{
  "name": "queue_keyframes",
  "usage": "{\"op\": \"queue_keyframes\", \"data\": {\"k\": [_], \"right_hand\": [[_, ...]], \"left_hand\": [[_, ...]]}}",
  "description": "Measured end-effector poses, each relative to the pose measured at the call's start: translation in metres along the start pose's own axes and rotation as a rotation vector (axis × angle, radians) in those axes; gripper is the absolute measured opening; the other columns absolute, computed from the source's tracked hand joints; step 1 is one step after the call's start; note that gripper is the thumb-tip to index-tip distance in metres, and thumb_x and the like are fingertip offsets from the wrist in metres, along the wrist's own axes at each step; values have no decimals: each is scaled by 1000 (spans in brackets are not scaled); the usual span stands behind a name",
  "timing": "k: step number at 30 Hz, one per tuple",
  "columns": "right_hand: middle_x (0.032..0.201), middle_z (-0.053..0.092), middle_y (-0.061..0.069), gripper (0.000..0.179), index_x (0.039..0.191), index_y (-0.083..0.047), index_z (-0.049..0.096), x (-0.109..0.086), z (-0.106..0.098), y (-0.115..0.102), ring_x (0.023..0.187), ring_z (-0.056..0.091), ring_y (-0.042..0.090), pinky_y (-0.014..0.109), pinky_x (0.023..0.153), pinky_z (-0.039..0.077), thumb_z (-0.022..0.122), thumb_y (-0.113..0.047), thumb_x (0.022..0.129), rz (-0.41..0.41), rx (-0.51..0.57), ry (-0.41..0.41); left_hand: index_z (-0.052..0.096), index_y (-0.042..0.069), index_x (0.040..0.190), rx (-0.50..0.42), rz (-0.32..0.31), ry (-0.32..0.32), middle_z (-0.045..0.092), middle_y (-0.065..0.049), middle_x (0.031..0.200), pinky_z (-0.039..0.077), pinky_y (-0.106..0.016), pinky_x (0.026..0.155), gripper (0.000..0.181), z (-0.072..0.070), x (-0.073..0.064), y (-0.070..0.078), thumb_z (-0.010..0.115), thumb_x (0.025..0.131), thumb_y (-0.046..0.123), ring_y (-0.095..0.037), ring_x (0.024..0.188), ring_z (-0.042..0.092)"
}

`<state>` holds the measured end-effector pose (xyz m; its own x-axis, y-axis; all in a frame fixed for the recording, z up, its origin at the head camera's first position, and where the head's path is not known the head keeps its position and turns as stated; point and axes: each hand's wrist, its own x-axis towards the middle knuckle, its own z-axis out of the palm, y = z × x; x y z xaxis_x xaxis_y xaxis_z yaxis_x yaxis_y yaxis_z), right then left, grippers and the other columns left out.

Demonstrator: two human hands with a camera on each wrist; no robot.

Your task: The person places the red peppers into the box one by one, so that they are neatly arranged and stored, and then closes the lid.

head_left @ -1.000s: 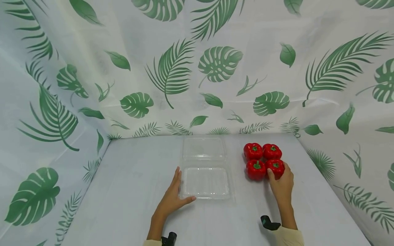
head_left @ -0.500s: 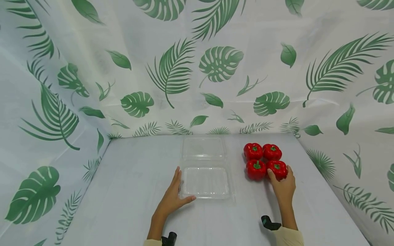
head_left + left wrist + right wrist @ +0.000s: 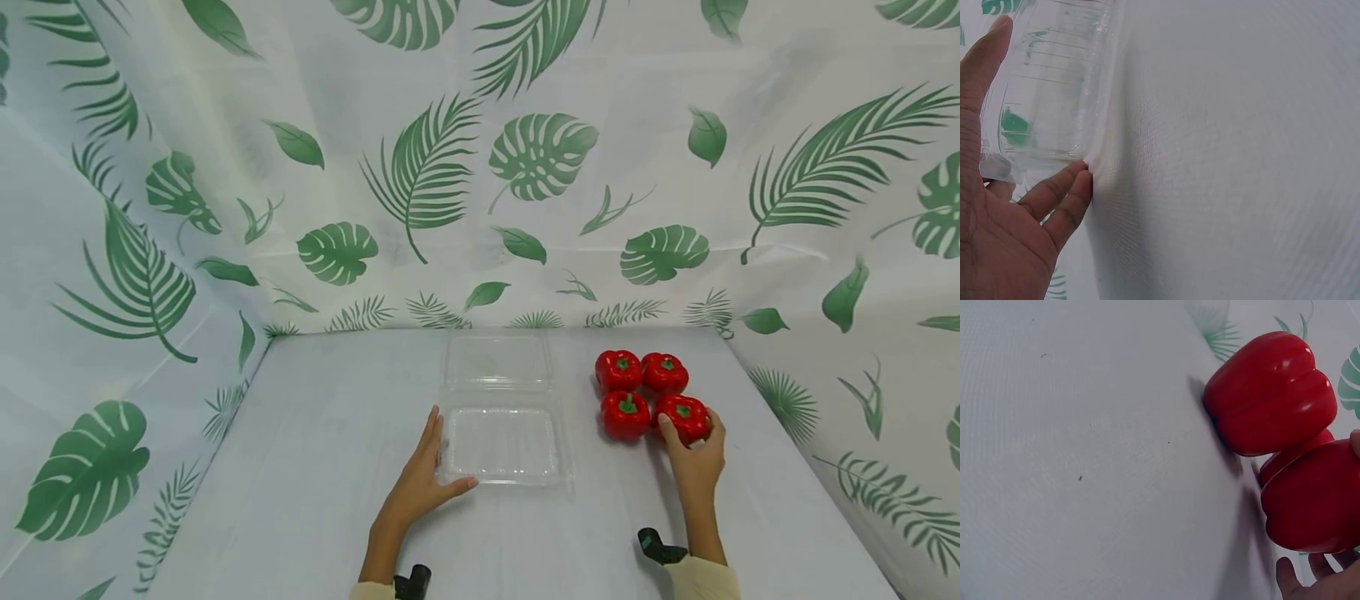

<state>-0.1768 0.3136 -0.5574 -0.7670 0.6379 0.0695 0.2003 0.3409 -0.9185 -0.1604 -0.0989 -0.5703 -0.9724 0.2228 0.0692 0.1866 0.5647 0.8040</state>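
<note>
My right hand grips a red bell pepper with a green stem, thumb on its left side and fingers round its right. In the right wrist view this held pepper overlaps another, and a shadow falls on the table below it. Three more red bell peppers stand close by: near left, back left and back right. A clear plastic clamshell container lies with its lid folded back. My left hand rests at its left side, fingers straight, thumb along the near edge.
The white-covered table meets a leaf-printed curtain at the back and on both sides. Black wrist cameras show at the left wrist and the right wrist.
My right hand has drawn the gripped pepper slightly right and toward me, away from the other peppers. The left hand and the container have stayed in place.
</note>
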Motion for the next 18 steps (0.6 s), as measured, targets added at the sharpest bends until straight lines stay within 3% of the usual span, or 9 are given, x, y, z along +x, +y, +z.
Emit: {"op": "queue_keyframes", "data": {"k": [9, 18], "right_hand": [[154, 30, 14, 81, 153, -14, 21, -1, -7, -5, 146, 26, 29, 53, 120, 27, 66, -41, 91, 8, 88, 60], [153, 24, 10, 76, 148, -28, 20, -4, -9, -11, 149, 20, 24, 48, 119, 29, 69, -36, 90, 54, 200, 73]], "left_hand": [[11, 9, 157, -1, 7, -7, 0, -1, 167, 37, -52, 113, 118, -1, 0, 1, 80, 73, 54, -32, 149, 23], [11, 10, 158, -3, -9, -6, 2, -5, 167, 34, -55, 114, 116, -1, -1, 2, 80, 74, 52, -33, 149, 21]]}}
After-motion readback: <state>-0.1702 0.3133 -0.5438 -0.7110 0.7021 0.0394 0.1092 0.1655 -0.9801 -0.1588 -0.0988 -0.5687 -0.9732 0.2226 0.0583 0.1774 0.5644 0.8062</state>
